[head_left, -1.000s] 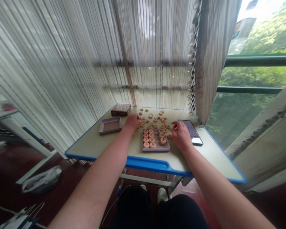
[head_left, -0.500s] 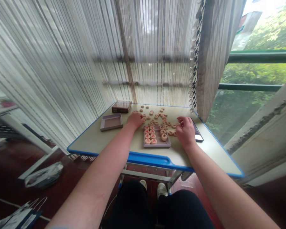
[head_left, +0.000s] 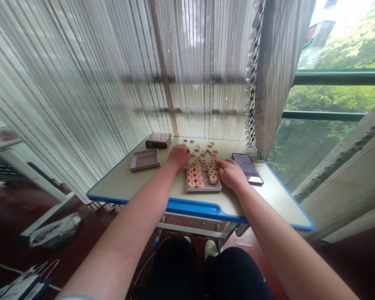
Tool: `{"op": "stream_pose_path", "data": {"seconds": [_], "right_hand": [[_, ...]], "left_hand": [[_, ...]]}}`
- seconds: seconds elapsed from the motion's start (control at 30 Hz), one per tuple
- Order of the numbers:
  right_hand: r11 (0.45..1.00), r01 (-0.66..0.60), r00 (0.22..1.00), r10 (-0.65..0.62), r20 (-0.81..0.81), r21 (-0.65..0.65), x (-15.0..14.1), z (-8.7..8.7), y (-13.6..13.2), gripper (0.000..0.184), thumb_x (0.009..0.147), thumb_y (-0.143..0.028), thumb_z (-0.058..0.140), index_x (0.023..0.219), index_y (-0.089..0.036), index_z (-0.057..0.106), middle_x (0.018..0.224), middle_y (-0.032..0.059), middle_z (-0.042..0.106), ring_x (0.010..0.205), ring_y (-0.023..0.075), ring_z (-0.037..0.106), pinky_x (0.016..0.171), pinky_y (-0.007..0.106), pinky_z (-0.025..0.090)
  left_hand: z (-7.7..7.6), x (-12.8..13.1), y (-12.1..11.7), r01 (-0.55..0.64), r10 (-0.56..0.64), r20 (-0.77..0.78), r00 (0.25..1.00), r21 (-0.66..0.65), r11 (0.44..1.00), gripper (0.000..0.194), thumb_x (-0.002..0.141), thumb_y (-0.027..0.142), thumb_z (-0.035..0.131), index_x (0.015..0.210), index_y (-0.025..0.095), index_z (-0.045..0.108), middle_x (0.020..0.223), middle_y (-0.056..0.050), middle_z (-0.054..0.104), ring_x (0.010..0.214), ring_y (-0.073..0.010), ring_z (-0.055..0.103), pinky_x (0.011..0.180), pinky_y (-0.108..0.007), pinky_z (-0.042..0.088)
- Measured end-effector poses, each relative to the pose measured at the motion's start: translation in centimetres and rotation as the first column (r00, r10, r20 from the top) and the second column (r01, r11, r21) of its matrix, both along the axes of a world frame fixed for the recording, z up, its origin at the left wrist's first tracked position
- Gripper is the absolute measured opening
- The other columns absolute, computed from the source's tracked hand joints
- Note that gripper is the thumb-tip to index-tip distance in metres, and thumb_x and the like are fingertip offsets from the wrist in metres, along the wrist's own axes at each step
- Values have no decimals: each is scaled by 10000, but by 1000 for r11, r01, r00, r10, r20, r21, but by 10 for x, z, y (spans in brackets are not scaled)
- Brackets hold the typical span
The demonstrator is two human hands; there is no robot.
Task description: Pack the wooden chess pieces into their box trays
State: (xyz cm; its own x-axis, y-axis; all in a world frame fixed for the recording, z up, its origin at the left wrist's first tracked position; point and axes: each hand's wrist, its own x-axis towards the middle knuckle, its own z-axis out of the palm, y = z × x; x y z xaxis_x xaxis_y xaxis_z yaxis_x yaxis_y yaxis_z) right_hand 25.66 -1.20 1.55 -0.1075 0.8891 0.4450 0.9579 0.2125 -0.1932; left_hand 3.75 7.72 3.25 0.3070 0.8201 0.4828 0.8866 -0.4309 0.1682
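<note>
A shallow box (head_left: 203, 191) near the table's front edge holds Chinese chess pieces. Red-marked ones (head_left: 198, 178) fill two columns on its left, and black-marked ones (head_left: 213, 179) form a column on its right. My left hand (head_left: 178, 156) is on the table behind the box's left corner, its fingers curled together; whether a piece is in them is hidden. Just right of the box, my right hand (head_left: 233, 173) lies low, fingers stretched out over loose pieces at the box's edge. More loose pieces (head_left: 203, 154) are scattered behind the box, between the hands.
An open box lid (head_left: 145, 166) lies at the left of the table (head_left: 118, 183). Behind it is a closed brown box (head_left: 158, 140). To the right, a phone (head_left: 248, 168) lies beside my right hand. Striped curtains (head_left: 206, 104) hang behind the table.
My right hand has moved left and down to the box's right side, uncovering the phone. Loose pieces there are now near the box or under the hand. My left hand has barely moved.
</note>
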Motion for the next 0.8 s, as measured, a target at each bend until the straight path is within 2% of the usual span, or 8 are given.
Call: {"op": "stream_pose_path", "data": {"seconds": [0.2, 0.37, 0.53, 0.7, 0.8], "right_hand": [[998, 37, 999, -38, 16, 48, 4, 1, -1, 378, 793, -176, 427, 1086, -171, 666, 1062, 76, 671, 1027, 247, 497, 884, 338, 369], [1000, 23, 998, -22, 54, -21, 4, 0, -2, 329, 786, -178, 445, 966, -231, 715, 1047, 38, 687, 1127, 264, 448, 902, 357, 353], [999, 49, 999, -49, 20, 7, 5, 2, -2, 312, 796, -202, 446, 927, -211, 729, 957, 71, 704, 1020, 256, 487, 842, 349, 378], [998, 61, 998, -61, -18, 12, 5, 1, -1, 368, 811, -209, 430, 1072, -219, 690, 996, 67, 698, 1020, 264, 475, 844, 363, 369], [998, 58, 998, -58, 10, -1, 5, -2, 2, 363, 830, -251, 432, 1089, -221, 684, 1017, 76, 688, 1004, 265, 473, 858, 372, 350]], "left_hand": [[-3, -1, 2, 24, -24, 9, 1000, 2, 1000, 266, 789, 233, 482, 904, 162, 711, 964, -76, 660, 975, -194, 570, 960, -331, 408], [-1, -1, -1, 11, -11, 18, 1000, -10, 1000, 267, 792, 230, 484, 915, 162, 711, 965, -73, 666, 971, -187, 574, 960, -320, 409], [-1, -2, -3, 12, -12, 14, 1000, -8, 1000, 260, 794, 236, 490, 907, 164, 713, 954, -69, 670, 966, -185, 576, 959, -312, 409], [-2, -1, -4, 34, -34, 29, 999, 10, 999, 254, 793, 233, 492, 889, 156, 715, 932, -75, 671, 958, -185, 578, 951, -307, 413], [-1, 1, -5, 30, -30, 36, 999, -7, 1000, 257, 804, 230, 484, 896, 162, 714, 954, -75, 670, 974, -185, 574, 959, -312, 407]]}}
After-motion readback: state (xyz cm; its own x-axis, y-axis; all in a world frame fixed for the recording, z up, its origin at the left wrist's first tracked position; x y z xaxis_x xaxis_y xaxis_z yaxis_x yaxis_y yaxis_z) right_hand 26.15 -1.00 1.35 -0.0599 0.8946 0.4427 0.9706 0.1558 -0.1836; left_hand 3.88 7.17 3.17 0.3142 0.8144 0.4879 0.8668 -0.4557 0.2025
